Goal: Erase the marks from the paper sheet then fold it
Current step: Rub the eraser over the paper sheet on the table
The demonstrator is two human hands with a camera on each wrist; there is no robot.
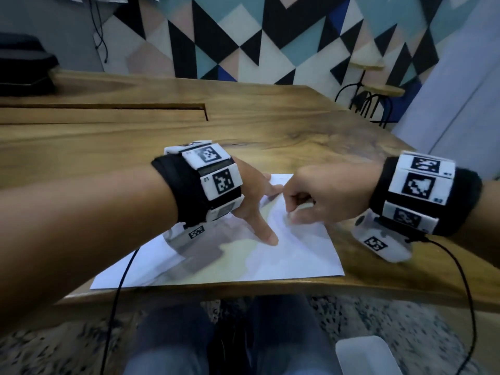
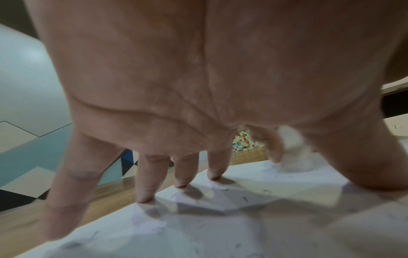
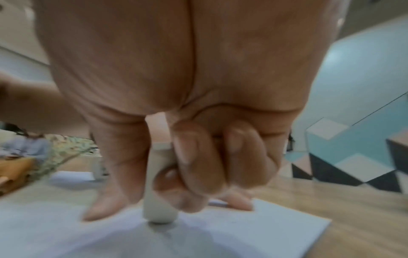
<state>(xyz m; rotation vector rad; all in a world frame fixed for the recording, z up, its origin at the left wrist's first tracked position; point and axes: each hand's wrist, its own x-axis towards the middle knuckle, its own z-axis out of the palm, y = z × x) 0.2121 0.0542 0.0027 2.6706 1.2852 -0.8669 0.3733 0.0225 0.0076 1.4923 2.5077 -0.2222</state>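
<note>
One left hand [image 1: 251,196] is pressing five spread, straight fingers [image 2: 145,181] onto a single white rectangular paper sheet [image 1: 297,255] that is lying flat near the front edge of a grained wooden table [image 1: 270,131]. Beside it, one right hand [image 1: 319,196] is holding one smooth white eraser [image 3: 159,197] upright, its fingers [image 3: 192,162] curling round it and its rounded tip touching the sheet amid faint grey specks [image 2: 244,198].
</note>
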